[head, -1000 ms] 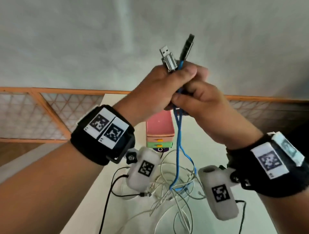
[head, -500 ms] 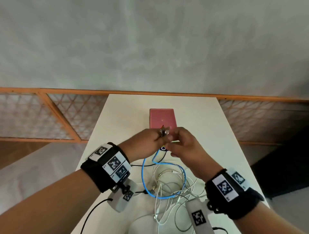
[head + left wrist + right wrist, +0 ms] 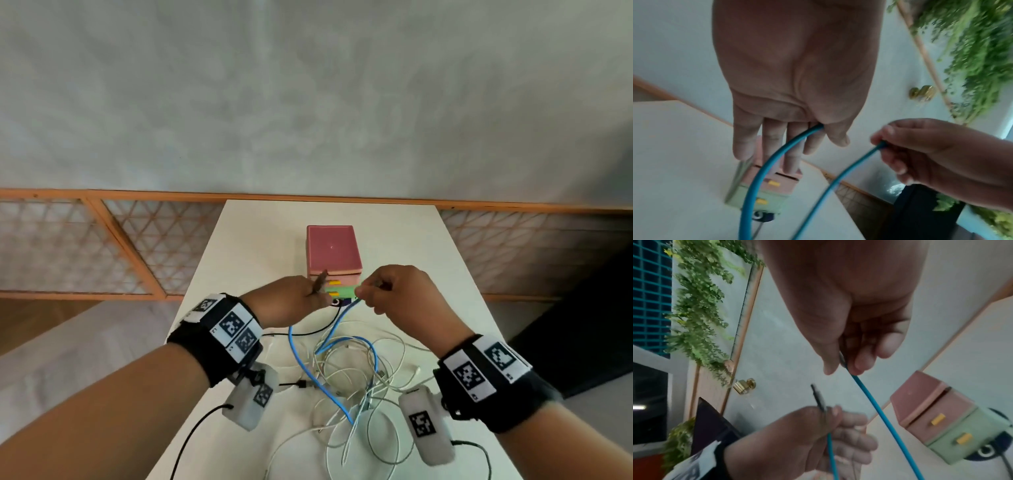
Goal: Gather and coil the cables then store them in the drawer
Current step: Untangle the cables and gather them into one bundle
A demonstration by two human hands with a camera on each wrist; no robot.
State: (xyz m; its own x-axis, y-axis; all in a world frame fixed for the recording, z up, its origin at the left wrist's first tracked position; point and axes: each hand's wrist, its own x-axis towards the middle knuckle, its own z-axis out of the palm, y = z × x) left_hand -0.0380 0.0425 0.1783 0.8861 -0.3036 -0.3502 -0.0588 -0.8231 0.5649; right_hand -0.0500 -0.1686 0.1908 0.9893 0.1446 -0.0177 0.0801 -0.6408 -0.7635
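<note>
The job has only just begun. On the left, the left hand (image 3: 291, 301) holds one end of the blue cable (image 3: 308, 373), its plug poking up past the thumb; the thumb presses the cable against fingers that are mostly straight. Between the hands the blue cable hangs in a loose loop down to the bench (image 3: 246, 253), lying across the pile of white cables (image 3: 363, 377), which look untouched. A black cable (image 3: 308, 331) lies there too. On the right, the right hand (image 3: 394, 291) pinches the other end. Behind, the little drawer box (image 3: 334, 251) looks closed. No cable is coiled or stored yet.
</note>
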